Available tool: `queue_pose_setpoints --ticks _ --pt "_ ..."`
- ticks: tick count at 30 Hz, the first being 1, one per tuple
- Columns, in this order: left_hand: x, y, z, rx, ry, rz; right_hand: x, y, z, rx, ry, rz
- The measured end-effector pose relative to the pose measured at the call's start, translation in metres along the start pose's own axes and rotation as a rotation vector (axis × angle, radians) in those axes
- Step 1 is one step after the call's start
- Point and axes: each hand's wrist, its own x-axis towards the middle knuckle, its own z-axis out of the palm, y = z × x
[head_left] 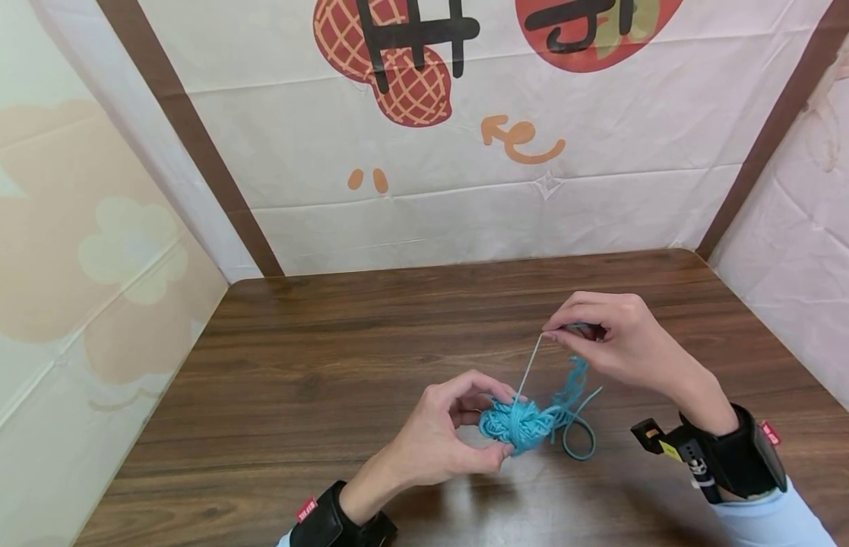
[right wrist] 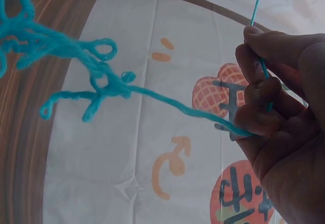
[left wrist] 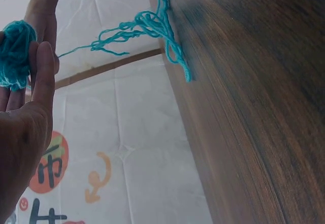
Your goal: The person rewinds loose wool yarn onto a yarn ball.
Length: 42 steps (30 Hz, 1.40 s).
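A small ball of turquoise yarn [head_left: 518, 425] is gripped between the thumb and fingers of my left hand [head_left: 458, 429], low over the table. Up and to the right, my right hand [head_left: 612, 334] pinches a taut strand [head_left: 530, 365] that runs down to the ball. In the right wrist view the strand passes through the curled fingers and leaves at the palm's lower side toward a tangle of loose yarn [right wrist: 76, 56]. The left wrist view shows this tangle [left wrist: 152, 28] hanging in loops near the table, with the ball [left wrist: 16, 54] in the fingers at left.
Beneath both hands is a brown wood-grain table [head_left: 315, 365]. A white printed cloth [head_left: 451, 213] with brown stripes stands behind its far edge, and further cloths flank it at left and right. Black camera bands [head_left: 732, 456] are worn on both wrists.
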Motion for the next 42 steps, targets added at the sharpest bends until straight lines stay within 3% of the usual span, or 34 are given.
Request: queue_pose_setpoints --ticks 7,12,18,22,27,32,36,42 --pt "0.002 -0.003 0.000 -0.098 0.037 0.073 -0.004 0.011 0.001 -0.007 -0.021 0.048" --pt "0.002 -0.005 -0.001 -0.169 0.153 0.083 -0.009 0.014 0.007 0.035 -0.159 0.103" --pt "0.005 -0.002 -0.003 -0.226 0.340 -0.035 -0.009 0.002 0.016 0.068 -0.378 0.136" --pt "0.006 -0.001 -0.003 -0.152 0.436 -0.110 -0.006 -0.016 0.020 0.064 -0.467 0.169" --pt "0.005 -0.001 -0.001 -0.044 0.477 -0.176 -0.003 -0.045 0.027 0.075 -0.530 0.164" --pt "0.006 -0.002 0.003 0.069 0.455 -0.197 -0.002 -0.064 0.033 -0.016 -0.499 0.030" --pt "0.006 -0.003 0.005 0.106 0.360 -0.171 -0.004 -0.069 0.034 -0.083 -0.425 -0.047" --pt "0.006 0.000 -0.004 -0.139 0.178 -0.154 -0.004 -0.064 0.022 -0.020 -0.343 -0.032"
